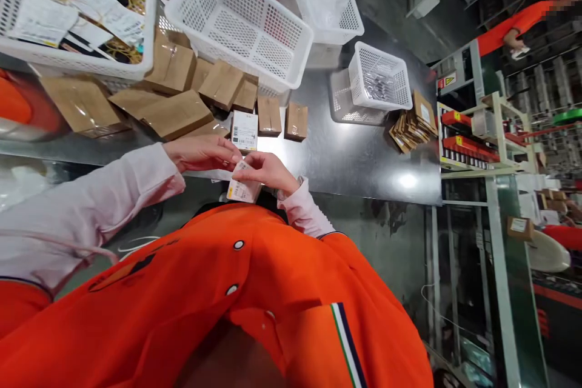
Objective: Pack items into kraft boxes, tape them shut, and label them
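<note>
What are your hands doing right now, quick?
Left hand: closed, pinching the top edge of the small white packet.
Right hand: closed, holding the same small white packet.

Orange vest (254,291), pale pink sleeves (68,212)

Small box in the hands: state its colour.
The small box is white with a yellow corner patch; head view.
</note>
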Action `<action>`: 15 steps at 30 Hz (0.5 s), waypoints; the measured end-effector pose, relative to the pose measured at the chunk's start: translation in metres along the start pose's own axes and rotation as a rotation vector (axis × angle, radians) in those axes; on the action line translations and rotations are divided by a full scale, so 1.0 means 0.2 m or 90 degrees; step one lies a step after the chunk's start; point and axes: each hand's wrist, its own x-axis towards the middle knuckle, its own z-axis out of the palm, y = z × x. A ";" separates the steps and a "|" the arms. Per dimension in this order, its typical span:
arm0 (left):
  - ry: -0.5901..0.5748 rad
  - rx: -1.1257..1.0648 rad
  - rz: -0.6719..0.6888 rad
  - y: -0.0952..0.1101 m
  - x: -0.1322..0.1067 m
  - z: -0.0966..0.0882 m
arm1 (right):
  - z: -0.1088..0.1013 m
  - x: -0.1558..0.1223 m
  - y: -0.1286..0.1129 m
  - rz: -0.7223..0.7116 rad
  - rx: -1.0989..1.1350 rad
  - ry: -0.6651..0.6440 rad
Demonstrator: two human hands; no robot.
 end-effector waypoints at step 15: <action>0.179 0.035 0.191 0.01 0.35 0.28 | -0.39 -0.10 0.19 -0.096 -0.202 0.220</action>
